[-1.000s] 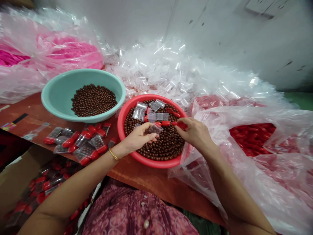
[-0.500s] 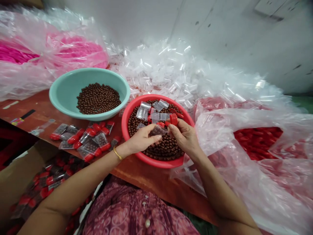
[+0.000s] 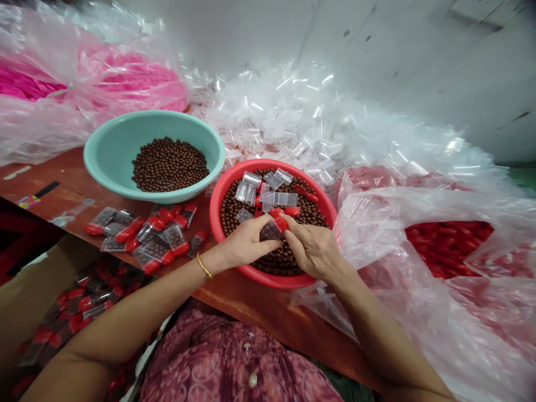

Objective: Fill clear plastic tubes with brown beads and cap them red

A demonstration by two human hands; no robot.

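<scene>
A small clear zip bag [image 3: 271, 231] of dark beads is held between the left hand [image 3: 247, 243] and the right hand [image 3: 312, 249], just above a red plastic basin [image 3: 216, 223]. The left fingers close on the bag, while the right fingertips pinch a red capsule [image 3: 281, 223] against its top. Brown beads [image 3: 238, 215] and clear bags [image 3: 251, 191] lie in the basin. To its left are a teal basin [image 3: 100, 167] of beads and filled, red-tipped packets [image 3: 154, 240] on a wooden table [image 3: 251, 307]. Behind it is a heap of loose clear bags [image 3: 285, 117], and to its right is a plastic sack of red capsules [image 3: 448, 248].
</scene>
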